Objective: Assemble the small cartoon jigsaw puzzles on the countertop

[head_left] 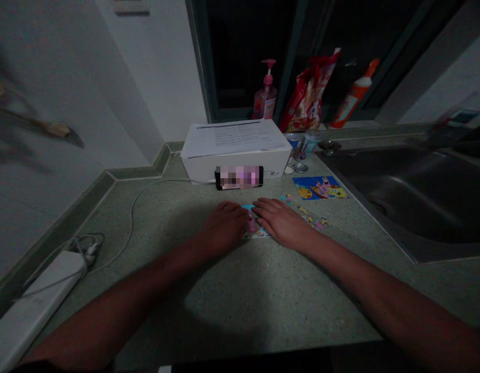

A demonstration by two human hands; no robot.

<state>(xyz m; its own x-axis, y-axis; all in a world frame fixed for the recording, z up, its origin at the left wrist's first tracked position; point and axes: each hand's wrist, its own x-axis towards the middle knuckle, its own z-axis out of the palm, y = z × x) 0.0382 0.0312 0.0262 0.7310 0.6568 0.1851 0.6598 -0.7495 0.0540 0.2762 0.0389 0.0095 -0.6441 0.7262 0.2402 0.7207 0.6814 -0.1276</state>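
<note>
Both my hands lie flat, palms down, on the speckled green countertop. Between them is a small patch of joined jigsaw pieces in blue and pink, partly covered by my left hand and my right hand. The fingers of both hands touch the patch, and neither hand visibly grips anything. Several loose puzzle pieces are scattered just beyond my right hand. Farther back lies a colourful cartoon picture card.
A phone leans on a white box topped with printed papers. Behind stand a pink pump bottle, a red snack bag, and cans. A steel sink lies right; a power strip and cable lie left.
</note>
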